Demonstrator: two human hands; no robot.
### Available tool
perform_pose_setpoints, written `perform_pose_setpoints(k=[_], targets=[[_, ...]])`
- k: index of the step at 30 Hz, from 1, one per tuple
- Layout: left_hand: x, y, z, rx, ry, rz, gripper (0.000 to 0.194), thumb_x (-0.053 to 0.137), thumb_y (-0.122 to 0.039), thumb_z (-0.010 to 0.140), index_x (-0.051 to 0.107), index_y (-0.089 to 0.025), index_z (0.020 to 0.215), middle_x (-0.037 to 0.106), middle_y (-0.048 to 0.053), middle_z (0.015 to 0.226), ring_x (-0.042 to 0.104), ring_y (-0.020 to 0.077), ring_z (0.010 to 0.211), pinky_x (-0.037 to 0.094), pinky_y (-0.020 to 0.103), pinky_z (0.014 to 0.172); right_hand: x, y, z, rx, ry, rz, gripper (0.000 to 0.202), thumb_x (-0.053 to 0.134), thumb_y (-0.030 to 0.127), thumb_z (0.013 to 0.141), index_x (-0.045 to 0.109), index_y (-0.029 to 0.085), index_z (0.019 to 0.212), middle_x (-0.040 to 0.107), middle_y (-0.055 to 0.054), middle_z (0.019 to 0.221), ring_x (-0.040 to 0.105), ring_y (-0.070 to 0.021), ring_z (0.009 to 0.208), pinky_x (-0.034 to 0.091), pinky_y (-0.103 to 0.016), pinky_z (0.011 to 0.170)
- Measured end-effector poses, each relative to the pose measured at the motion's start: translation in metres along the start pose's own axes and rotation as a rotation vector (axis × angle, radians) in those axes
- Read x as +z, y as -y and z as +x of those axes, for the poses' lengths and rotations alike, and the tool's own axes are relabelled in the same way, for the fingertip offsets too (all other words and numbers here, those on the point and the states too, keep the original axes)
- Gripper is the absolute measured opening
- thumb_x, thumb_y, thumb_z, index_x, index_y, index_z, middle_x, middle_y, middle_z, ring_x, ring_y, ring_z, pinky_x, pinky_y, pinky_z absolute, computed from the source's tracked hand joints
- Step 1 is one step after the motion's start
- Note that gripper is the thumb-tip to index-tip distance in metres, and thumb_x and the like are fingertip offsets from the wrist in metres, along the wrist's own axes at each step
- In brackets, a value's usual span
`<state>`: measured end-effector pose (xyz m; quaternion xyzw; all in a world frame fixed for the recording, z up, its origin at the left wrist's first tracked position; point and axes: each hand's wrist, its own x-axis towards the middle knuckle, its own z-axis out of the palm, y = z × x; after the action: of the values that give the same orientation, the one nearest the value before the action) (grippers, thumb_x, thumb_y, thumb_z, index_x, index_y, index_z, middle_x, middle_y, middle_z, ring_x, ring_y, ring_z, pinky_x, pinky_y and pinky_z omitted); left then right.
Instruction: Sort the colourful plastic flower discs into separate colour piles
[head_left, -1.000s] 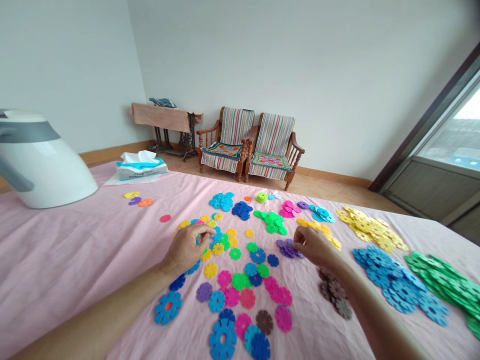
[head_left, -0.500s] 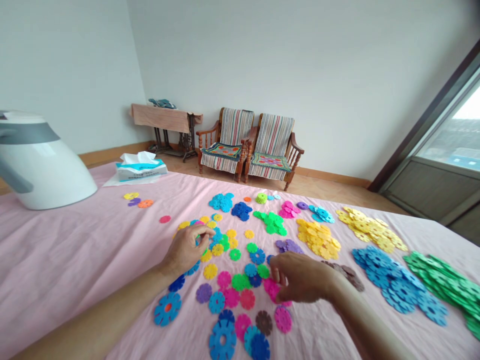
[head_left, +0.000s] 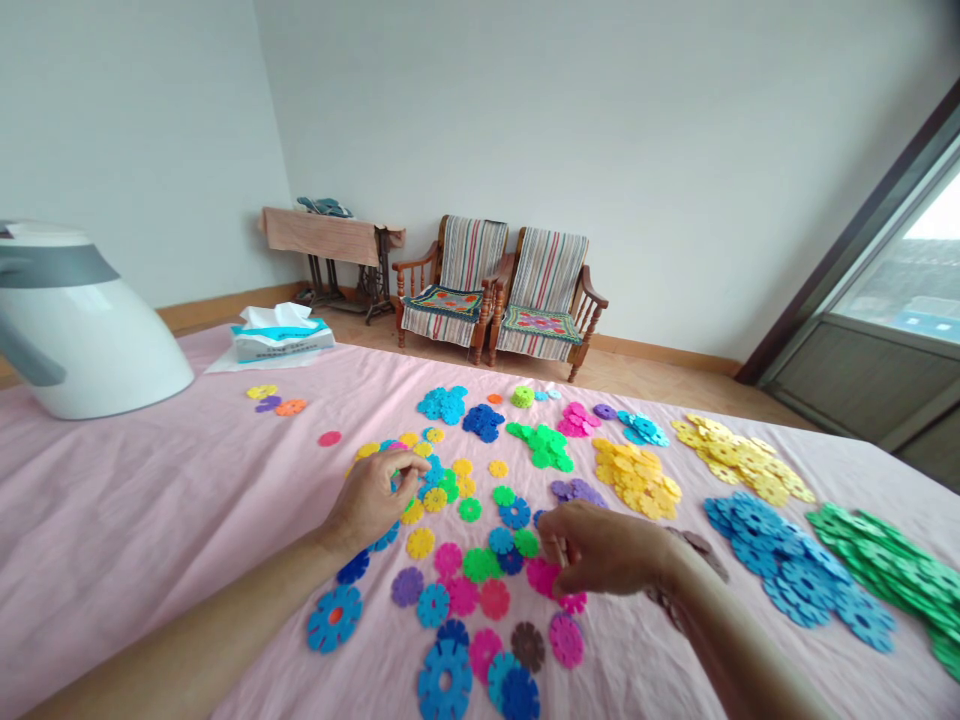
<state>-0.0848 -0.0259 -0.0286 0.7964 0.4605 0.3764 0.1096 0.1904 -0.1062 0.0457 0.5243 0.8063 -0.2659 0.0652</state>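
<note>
Here the right hand [head_left: 600,550] pinches a pink disc [head_left: 541,577] (fingers curled).

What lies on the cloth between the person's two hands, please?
In the head view, loose snowflake discs lie between left hand and right hand: yellow, green, blue and pink.

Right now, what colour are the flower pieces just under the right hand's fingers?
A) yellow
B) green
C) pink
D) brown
C: the right hand reaches down onto pink flower pieces in the mixed scatter on the pink cloth.
</note>
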Motion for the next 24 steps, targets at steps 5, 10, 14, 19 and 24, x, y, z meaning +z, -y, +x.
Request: perform_pose_setpoints(k=[5, 10, 14, 19, 24], targets=[[0.000, 0.001, 0.000, -0.004, 0.006, 0.000, 0.022, 0.048, -0.017, 0.078, 0.070, -0.020, 0.082, 0.073, 0.001, 0.081, 0.067, 0.0157, 0.076, 0.051, 0.025, 0.070, 0.000, -0.018, 0.002, -0.075, -0.125, 0.130, 0.007, 0.061, 0.022, 0.069, 0.056, 0.019, 0.073, 0.058, 0.001, 0.077, 0.053, -0.0115, 0.070, 0.037, -0.020, 0.057], [0.000, -0.001, 0.001, -0.012, 0.005, -0.010, 0.021, 0.049, -0.017, 0.078, 0.070, -0.020, 0.081, 0.073, 0.001, 0.080, 0.067, 0.0154, 0.075, 0.051, 0.024, 0.069, -0.003, -0.030, 0.008, -0.046, -0.345, 0.274, 0.014, 0.059, 0.026, 0.073, 0.050, 0.018, 0.065, 0.049, 0.005, 0.060, 0.043, -0.0081, 0.056, 0.032, -0.019, 0.050], [0.000, -0.001, 0.001, -0.021, 0.014, -0.029, 0.022, 0.048, -0.017, 0.078, 0.069, -0.019, 0.080, 0.073, 0.001, 0.081, 0.067, 0.0151, 0.075, 0.051, 0.024, 0.071, -0.004, -0.056, 0.026, 0.054, -0.593, 0.439, 0.013, 0.057, 0.029, 0.072, 0.054, 0.018, 0.067, 0.053, 0.003, 0.056, 0.048, -0.0095, 0.052, 0.034, -0.020, 0.047], [0.000, 0.001, 0.000, -0.009, 0.024, -0.044, 0.021, 0.047, -0.016, 0.078, 0.068, -0.019, 0.080, 0.072, 0.001, 0.080, 0.066, 0.0145, 0.075, 0.051, 0.024, 0.070, -0.012, -0.109, 0.059, 0.283, -0.897, 0.464, 0.013, 0.056, 0.028, 0.067, 0.057, 0.016, 0.064, 0.059, 0.000, 0.056, 0.055, -0.0122, 0.052, 0.038, -0.021, 0.048], [0.000, 0.001, 0.001, -0.013, 0.011, -0.043, 0.022, 0.048, -0.014, 0.077, 0.069, -0.019, 0.080, 0.072, 0.001, 0.080, 0.067, 0.0145, 0.075, 0.051, 0.024, 0.071, -0.028, -0.137, 0.083, 0.513, -1.012, 0.383, 0.015, 0.058, 0.027, 0.067, 0.062, 0.015, 0.060, 0.054, 0.001, 0.048, 0.050, -0.0118, 0.046, 0.030, -0.021, 0.042]])
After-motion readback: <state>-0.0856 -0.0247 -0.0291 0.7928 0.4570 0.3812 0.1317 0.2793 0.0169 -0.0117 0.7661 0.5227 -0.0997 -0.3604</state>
